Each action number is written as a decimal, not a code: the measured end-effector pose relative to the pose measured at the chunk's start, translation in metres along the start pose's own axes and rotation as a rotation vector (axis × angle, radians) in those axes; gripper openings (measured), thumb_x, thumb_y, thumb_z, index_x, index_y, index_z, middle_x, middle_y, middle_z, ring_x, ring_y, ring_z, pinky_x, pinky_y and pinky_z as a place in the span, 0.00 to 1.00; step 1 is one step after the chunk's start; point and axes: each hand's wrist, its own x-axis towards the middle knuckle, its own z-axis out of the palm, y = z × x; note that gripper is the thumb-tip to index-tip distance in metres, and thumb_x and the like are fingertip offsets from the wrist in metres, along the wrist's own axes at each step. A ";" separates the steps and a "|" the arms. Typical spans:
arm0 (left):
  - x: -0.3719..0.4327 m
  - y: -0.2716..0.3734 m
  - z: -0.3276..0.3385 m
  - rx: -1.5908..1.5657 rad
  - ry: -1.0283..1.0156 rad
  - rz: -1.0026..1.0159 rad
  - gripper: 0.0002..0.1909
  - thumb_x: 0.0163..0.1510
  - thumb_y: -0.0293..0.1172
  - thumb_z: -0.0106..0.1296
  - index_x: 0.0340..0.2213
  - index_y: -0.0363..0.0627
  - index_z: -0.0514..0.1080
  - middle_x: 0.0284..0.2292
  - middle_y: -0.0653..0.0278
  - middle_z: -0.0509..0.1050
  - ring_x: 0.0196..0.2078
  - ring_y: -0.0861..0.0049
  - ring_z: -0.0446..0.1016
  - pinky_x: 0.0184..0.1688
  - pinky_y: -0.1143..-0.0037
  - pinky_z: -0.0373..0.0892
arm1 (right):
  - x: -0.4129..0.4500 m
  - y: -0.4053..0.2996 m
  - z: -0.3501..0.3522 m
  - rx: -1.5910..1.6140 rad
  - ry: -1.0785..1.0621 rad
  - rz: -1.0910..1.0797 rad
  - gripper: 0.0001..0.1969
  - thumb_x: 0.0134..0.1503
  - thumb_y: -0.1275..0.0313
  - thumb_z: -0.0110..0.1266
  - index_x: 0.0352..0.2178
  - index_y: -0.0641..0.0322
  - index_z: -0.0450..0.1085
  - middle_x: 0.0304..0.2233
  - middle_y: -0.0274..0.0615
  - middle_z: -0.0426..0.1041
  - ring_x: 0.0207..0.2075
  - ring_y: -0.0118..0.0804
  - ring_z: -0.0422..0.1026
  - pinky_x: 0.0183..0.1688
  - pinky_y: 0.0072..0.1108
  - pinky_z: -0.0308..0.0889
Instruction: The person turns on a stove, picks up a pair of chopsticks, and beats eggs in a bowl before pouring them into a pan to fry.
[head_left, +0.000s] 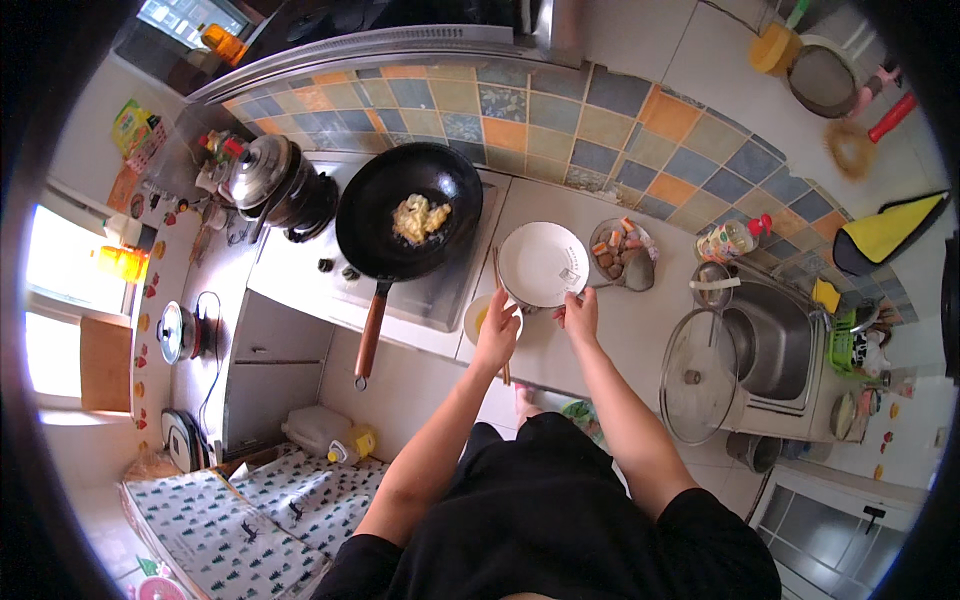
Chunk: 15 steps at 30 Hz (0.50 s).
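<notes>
A white plate with printed writing inside its rim is before me at the counter. My right hand pinches the plate's near right edge. By its near left edge is my left hand, fingertips close to the rim; whether they grip it is hard to see. Under that hand a small white bowl with some yellow in it is partly hidden. Wooden chopsticks show above and below the left hand. To the left, a black wok on the stove holds cooked scrambled egg.
The wok's wooden handle juts over the counter's front edge. Right of the plate are a bowl of mixed food pieces and a ladle. A glass lid stands near the metal sink. A lidded pot occupies the left burner.
</notes>
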 end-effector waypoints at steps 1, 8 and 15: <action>0.007 -0.003 0.001 0.053 0.009 -0.035 0.28 0.50 0.17 0.38 0.53 0.40 0.48 0.51 0.54 0.56 0.49 0.70 0.63 0.49 0.76 0.59 | 0.011 -0.001 0.005 0.003 0.032 0.025 0.08 0.54 0.75 0.41 0.35 0.64 0.53 0.22 0.42 0.67 0.14 0.30 0.68 0.10 0.17 0.55; 0.015 -0.002 -0.011 0.151 -0.031 -0.100 0.23 0.47 0.15 0.37 0.47 0.41 0.58 0.45 0.59 0.63 0.48 0.71 0.64 0.48 0.76 0.61 | 0.080 0.002 0.026 0.004 0.122 0.172 0.08 0.53 0.77 0.42 0.34 0.66 0.52 0.22 0.45 0.67 0.13 0.30 0.68 0.10 0.17 0.61; 0.020 -0.003 -0.023 0.130 0.030 -0.097 0.20 0.47 0.14 0.37 0.44 0.41 0.61 0.43 0.59 0.64 0.45 0.71 0.67 0.43 0.77 0.65 | 0.110 0.017 0.037 0.016 0.142 0.210 0.10 0.52 0.78 0.41 0.35 0.67 0.51 0.24 0.48 0.67 0.13 0.33 0.68 0.10 0.18 0.63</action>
